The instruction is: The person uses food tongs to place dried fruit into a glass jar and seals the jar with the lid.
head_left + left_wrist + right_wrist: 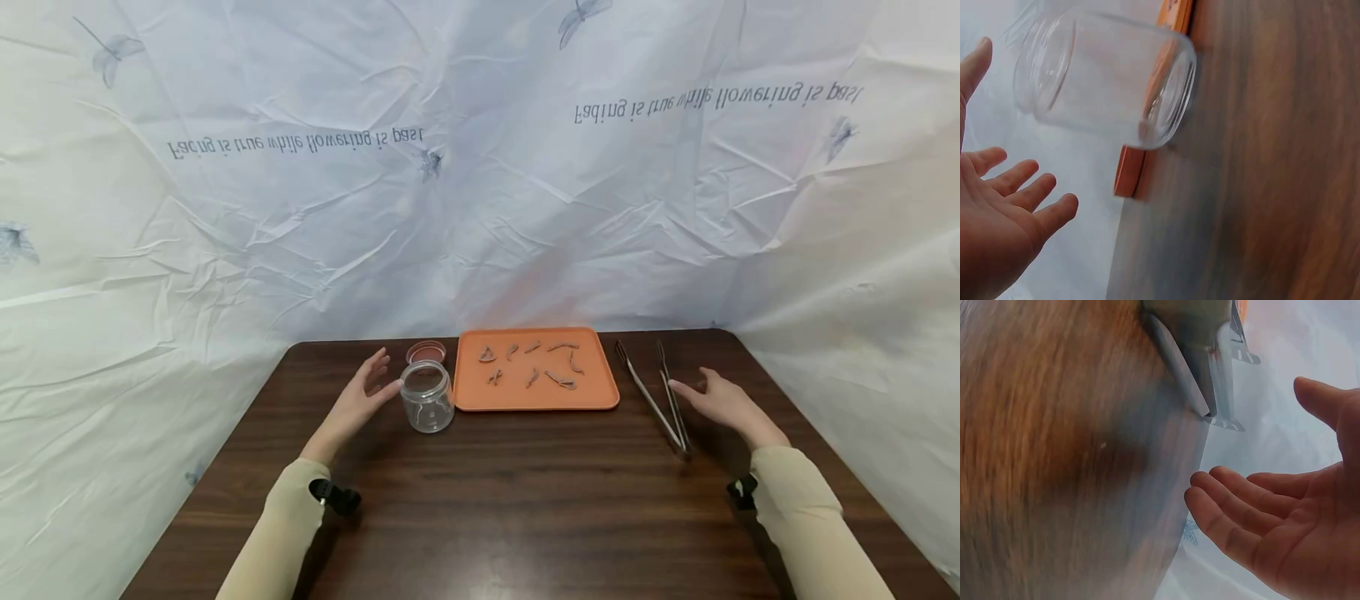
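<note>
A clear, lidless jar [429, 402] stands upright on the table, left of the orange tray [536, 398]. My left hand [358, 406] is just left of the jar with its fingers spread; in the left wrist view the open palm [997, 219] faces the jar [1110, 81] with a gap between them. Metal tongs [651, 396] lie to the right of the tray, their arms apart and their tips pointing away from me. My right hand [723, 402] hovers beside the tongs, fingers extended and holding nothing. In the right wrist view the tongs [1194, 362] appear beyond the fingers.
Several small brownish, twisted dried pieces [561, 381] lie spread over the tray. Behind the jar is a round reddish lid [426, 350]. The dark wooden table [480, 500] ends at the back against a white printed sheet [480, 208], which also hangs along both sides.
</note>
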A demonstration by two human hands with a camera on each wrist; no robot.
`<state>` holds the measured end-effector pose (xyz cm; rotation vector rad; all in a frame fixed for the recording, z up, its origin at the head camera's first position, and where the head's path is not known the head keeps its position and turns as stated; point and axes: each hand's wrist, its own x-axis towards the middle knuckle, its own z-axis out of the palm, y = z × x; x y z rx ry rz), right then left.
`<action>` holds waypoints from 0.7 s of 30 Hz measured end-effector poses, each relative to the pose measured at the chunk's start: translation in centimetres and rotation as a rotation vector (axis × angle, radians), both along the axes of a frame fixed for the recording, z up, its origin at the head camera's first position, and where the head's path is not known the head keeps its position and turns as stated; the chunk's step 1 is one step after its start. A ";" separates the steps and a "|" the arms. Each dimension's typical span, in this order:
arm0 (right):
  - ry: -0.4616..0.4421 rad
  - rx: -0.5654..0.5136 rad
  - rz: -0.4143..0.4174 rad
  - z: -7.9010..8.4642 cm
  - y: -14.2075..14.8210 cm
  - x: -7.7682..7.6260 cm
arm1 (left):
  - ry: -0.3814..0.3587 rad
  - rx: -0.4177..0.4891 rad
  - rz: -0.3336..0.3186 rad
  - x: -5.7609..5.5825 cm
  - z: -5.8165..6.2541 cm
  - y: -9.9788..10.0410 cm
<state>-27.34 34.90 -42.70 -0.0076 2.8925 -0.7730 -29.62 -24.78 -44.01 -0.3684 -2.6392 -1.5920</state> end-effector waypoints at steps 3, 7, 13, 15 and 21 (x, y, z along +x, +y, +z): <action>-0.005 -0.004 0.003 0.1 -0.4 0.0 | -0.008 0.030 -0.026 0.2 -0.3 0.8; -0.013 -0.003 0.013 0.0 -0.8 -0.1 | -0.026 0.052 -0.055 0.3 -0.8 1.7; -0.034 -0.012 0.013 -0.4 -1.0 -0.4 | -0.055 0.027 -0.051 0.3 -1.5 2.5; -0.037 -0.011 0.014 -0.5 -1.1 -0.4 | -0.069 0.025 -0.040 0.3 -1.7 2.8; -0.041 -0.005 0.027 -0.6 -1.1 -0.6 | -0.061 0.017 -0.023 0.2 -2.0 3.4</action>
